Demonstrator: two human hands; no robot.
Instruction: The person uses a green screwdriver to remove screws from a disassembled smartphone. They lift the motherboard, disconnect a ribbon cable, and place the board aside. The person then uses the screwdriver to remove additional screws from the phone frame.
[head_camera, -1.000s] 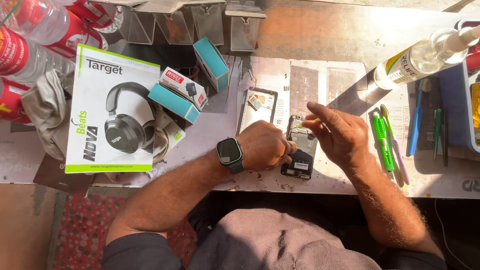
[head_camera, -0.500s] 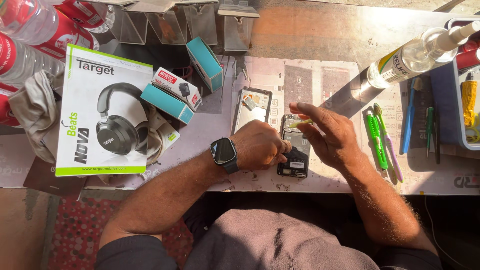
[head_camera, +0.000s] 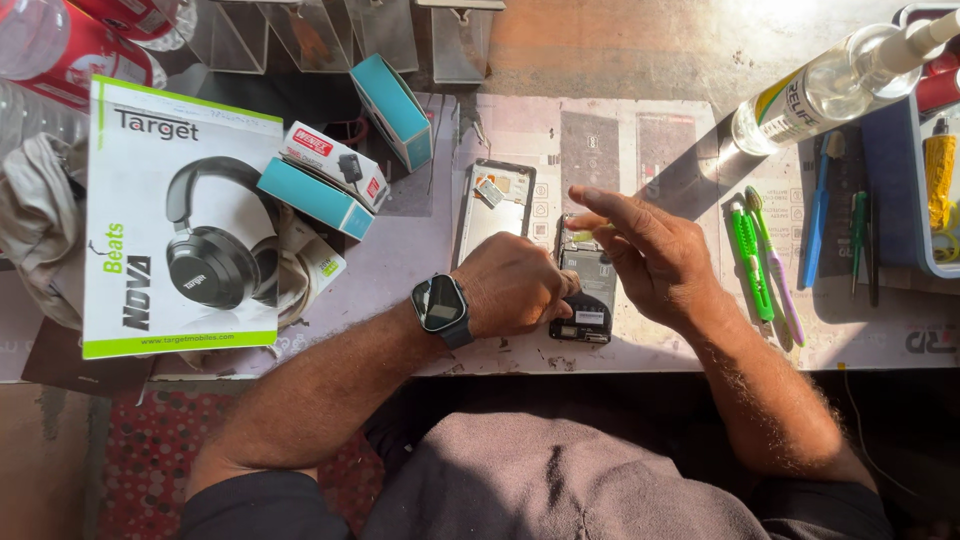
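Comparing with a second ago: the opened phone (head_camera: 585, 290) is unmoved on the work mat (head_camera: 640, 140), back cover off, internals exposed. It is pinned at its lower left edge by the left hand (head_camera: 515, 290), fist closed against it. The right hand (head_camera: 650, 255) has been raised off the top of the phone; fingers now spread and extended, nothing seen pinched (a small yellow-green bit sits at the phone's top edge, contact cannot be told). Judged: the fine picking at the top is paused, the phone is being held steady.

Counts: one phone, one detached back cover (head_camera: 495, 210) just left of it, one smartwatch (head_camera: 440, 305), two teal boxes (head_camera: 395, 110), one headphone box (head_camera: 180, 215), one clear spray bottle (head_camera: 830, 90), two green tools (head_camera: 745, 260) beside a purple one.
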